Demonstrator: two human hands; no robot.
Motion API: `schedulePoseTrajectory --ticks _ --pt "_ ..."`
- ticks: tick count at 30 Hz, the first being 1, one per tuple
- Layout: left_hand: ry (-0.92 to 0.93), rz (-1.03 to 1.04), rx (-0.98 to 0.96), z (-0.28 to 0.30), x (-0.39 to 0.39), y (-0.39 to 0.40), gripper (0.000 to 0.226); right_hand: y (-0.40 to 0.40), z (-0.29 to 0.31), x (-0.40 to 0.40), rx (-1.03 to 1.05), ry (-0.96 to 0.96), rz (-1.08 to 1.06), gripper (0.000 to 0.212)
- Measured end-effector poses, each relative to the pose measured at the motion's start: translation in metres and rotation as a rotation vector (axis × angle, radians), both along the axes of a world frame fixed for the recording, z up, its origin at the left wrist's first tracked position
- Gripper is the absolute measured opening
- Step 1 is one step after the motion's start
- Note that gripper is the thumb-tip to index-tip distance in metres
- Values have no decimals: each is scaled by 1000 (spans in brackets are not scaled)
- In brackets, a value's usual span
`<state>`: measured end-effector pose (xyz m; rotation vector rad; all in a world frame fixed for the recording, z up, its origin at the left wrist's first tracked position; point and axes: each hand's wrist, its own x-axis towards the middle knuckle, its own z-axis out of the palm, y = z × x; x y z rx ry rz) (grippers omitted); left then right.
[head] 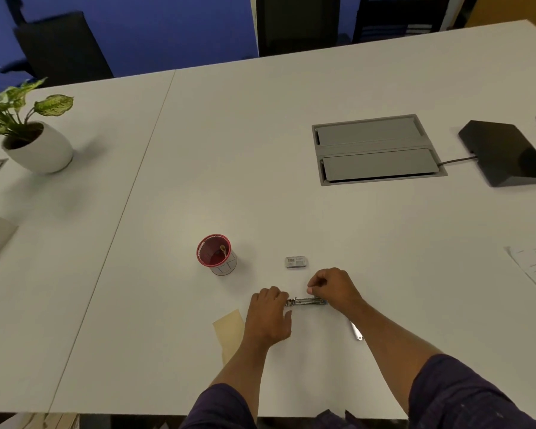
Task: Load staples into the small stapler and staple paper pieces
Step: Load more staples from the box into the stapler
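2 hands grip slim metal stapler (305, 301) | left hand (270, 314) one end, right hand (333, 287) other | boxy staple pack (295, 261) near

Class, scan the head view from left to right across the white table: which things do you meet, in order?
Potted plant → red cup → tan paper → left hand → staple box → right hand → grey cable hatch → black device.

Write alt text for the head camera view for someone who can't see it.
Two hands work a small metal stapler lying on a white table, left hand at one end, right hand at the other. A staple box and a red cup stand behind.
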<state>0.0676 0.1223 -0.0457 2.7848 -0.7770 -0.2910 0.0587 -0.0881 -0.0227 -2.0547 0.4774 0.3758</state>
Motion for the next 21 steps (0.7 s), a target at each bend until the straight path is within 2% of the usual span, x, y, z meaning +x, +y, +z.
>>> schedulePoseTrajectory --ticks 2,6,14,17,19,21 --pt "4 -7 54 -1 -3 -2 27 3 1 -5 -17 18 20 9" --pt "19 -8 140 -2 -6 -7 29 4 2 -13 -38 33 31 11" --pt "94 -35 49 3 -12 -13 40 1 11 -28 -30 27 36 12" --pt "67 -70 42 10 -13 -13 41 0 16 -32 -19 7 23 15" --pt "31 -100 45 18 -15 -14 46 -3 19 -35 -13 -14 13 17" --pt "-14 -122 33 23 -17 -13 64 -5 22 -37 8 -34 14 16"
